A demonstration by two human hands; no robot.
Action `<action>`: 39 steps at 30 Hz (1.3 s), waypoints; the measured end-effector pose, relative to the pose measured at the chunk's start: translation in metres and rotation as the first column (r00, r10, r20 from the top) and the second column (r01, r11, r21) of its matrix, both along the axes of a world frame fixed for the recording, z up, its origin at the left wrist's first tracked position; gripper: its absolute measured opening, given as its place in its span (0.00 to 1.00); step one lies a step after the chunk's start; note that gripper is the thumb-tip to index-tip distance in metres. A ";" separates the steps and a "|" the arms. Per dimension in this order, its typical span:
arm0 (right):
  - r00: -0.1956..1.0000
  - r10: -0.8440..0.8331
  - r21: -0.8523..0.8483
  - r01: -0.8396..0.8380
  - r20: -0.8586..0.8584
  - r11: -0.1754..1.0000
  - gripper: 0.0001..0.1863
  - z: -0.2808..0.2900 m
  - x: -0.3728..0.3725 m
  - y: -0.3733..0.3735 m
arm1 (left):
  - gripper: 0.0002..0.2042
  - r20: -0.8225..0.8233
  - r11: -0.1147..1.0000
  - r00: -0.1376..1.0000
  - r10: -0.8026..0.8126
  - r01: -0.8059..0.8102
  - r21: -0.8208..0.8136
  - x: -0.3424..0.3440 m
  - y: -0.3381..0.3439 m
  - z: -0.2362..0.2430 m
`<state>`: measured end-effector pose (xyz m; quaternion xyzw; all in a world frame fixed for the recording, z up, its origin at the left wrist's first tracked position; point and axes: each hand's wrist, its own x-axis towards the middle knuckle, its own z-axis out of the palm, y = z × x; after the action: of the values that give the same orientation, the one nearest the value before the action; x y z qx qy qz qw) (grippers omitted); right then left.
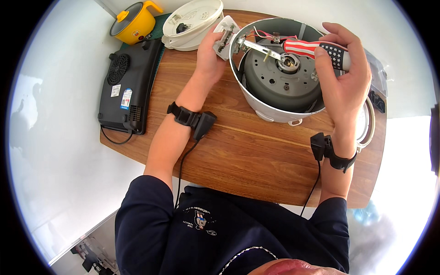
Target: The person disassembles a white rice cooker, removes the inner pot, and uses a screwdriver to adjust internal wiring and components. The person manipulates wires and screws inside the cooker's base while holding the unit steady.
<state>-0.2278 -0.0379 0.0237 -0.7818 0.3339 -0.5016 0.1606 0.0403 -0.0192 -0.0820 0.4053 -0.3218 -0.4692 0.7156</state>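
Observation:
An opened rice cooker body (279,109) stands at the far middle of the table, its grey metal interior, wires and lever bar showing. My left hand (211,59) is closed on a small white switch panel (227,39) at the cooker's left rim; wires and the metal lever (261,47) run from there inward. In my right hand (346,80) is a screwdriver (302,47) with a red-and-white striped, starred handle. It lies across the cooker's right side, pointing left. Whether its tip touches anything, I cannot tell.
At the far left stand a yellow electric pot (133,28) and a white plastic base cover (195,18). A black induction cooker (123,91) lies underside up on the left. Clear plastic bag (378,75) and a round pale lid (365,123) are at the right. Cables hang from both wrist straps.

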 end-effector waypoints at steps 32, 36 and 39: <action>0.936 0.111 0.064 -0.140 0.333 0.988 0.22 0.019 -0.028 0.002 | 0.08 0.735 0.940 0.644 0.213 0.071 -0.334 -0.011 0.037 0.068; 0.913 0.035 0.010 -0.043 0.406 0.999 0.22 0.024 -0.029 0.000 | 0.07 0.738 0.951 0.607 0.294 -0.110 -0.289 0.002 0.031 0.067; 0.878 -0.006 -0.020 0.018 0.478 1.000 0.23 0.026 -0.034 -0.006 | 0.06 0.814 0.978 0.547 0.198 -0.162 -0.129 0.040 0.018 0.052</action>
<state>-0.2619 -0.0440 0.0494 -0.6336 0.2828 -0.6839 0.2254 0.0805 -0.0016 -0.0300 0.5936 -0.5831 -0.1445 0.5355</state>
